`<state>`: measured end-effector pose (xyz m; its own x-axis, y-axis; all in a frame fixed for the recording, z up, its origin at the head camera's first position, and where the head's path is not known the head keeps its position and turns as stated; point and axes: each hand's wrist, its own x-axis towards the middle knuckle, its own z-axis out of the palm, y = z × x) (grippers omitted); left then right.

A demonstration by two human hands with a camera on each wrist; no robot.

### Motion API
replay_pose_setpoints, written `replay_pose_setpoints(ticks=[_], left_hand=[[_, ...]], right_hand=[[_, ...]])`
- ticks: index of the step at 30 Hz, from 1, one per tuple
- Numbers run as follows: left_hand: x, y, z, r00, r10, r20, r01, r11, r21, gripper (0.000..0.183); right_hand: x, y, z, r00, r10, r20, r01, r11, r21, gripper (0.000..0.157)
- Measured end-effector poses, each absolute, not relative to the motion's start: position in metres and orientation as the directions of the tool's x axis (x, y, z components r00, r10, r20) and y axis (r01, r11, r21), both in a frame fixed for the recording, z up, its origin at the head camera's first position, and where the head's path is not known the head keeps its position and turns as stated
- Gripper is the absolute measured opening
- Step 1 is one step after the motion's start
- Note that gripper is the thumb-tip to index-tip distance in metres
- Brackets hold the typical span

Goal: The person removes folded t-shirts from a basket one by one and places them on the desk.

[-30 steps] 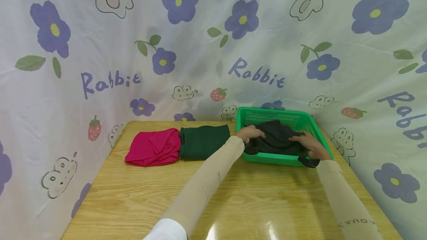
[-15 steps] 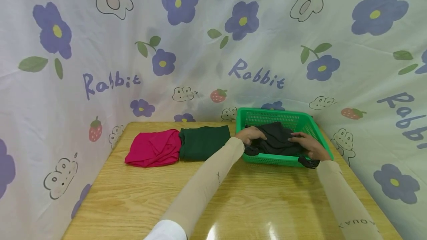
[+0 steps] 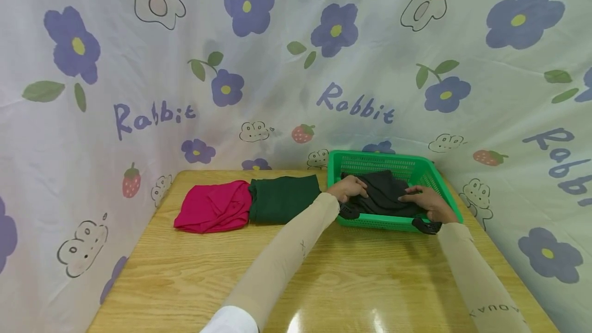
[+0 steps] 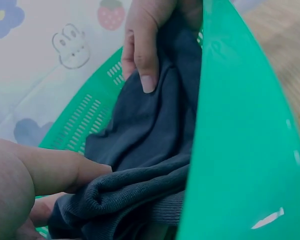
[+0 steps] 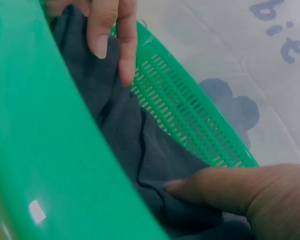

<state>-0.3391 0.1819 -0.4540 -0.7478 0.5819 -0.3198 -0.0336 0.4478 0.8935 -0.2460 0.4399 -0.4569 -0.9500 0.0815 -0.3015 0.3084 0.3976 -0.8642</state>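
Note:
A dark grey garment (image 3: 384, 191) with ribbed edging lies bunched in a green plastic basket (image 3: 386, 222). My left hand (image 3: 348, 188) holds its left part; in the left wrist view the left thumb (image 4: 65, 167) lies over a folded edge, with fingers beneath. My right hand (image 3: 430, 203) grips the right part. In the right wrist view, the right thumb (image 5: 215, 190) presses on the cloth and the other right fingers are hidden. Both wrists are just above the basket's front rim.
Left of the basket lies a folded dark green cloth (image 3: 283, 199), with a folded magenta cloth (image 3: 215, 207) beside it. All rest on a wooden table (image 3: 194, 276). A printed white curtain (image 3: 277, 81) hangs behind and at both sides.
Inside the basket, the garment has sunk slightly and lies flatter, its raised fold lower than before. Both hands have shifted only a little.

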Motion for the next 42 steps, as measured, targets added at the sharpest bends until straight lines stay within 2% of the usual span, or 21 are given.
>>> replay_pose_setpoints(ticks=[8,18,25,34,42], left_hand=[[-0.333,0.176,-0.449,-0.758,0.574,-0.31,-0.022,0.452,0.892,0.039],[-0.33,0.177,-0.441,-0.805,0.539,-0.248,0.042,0.47,0.882,0.039],[-0.333,0.174,-0.437,-0.81,0.557,-0.182,0.072,0.403,0.913,0.041],[-0.336,0.165,-0.423,-0.806,0.578,-0.127,0.105,0.352,0.93,0.044],[-0.331,0.157,-0.414,-0.794,0.599,-0.106,0.127,0.333,0.934,0.044]], right_hand=[[-0.247,0.437,-0.458,-0.962,0.068,-0.264,0.266,0.442,-0.857,0.061],[-0.244,0.435,-0.454,-0.986,0.097,-0.139,0.168,0.46,-0.872,0.054],[-0.24,0.436,-0.451,-0.989,0.122,-0.089,0.14,0.522,-0.842,0.062],[-0.235,0.438,-0.447,-0.994,0.105,0.015,0.036,0.465,-0.885,0.064],[-0.233,0.438,-0.446,-0.998,0.063,0.015,0.015,0.454,-0.891,0.057]])
